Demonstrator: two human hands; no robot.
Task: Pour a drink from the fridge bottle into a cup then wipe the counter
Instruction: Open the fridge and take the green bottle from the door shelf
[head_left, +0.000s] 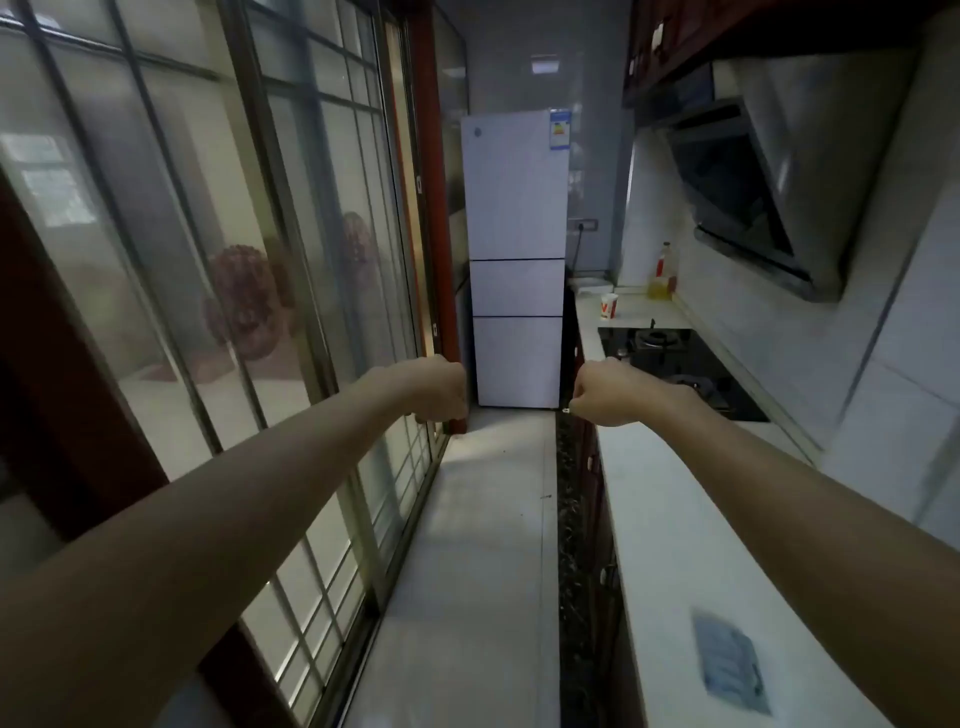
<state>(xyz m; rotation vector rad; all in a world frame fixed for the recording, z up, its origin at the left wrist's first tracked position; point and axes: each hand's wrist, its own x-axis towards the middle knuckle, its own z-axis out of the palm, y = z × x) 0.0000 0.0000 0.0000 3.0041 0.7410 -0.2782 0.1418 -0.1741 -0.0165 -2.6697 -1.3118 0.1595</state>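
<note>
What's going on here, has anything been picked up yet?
A person stands in a narrow kitchen, both arms stretched forward; the left hand and right hand are curled into fists and hold nothing. The white fridge at the far end is closed. A paper cup stands on the counter beyond the stove, and a grey-blue cloth lies on the counter nearer by. Nothing poured or wiped yet.

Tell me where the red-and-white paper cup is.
In the head view, right of centre, the red-and-white paper cup stands on the white counter just beyond the black gas hob, left of the yellow oil bottle.
</note>
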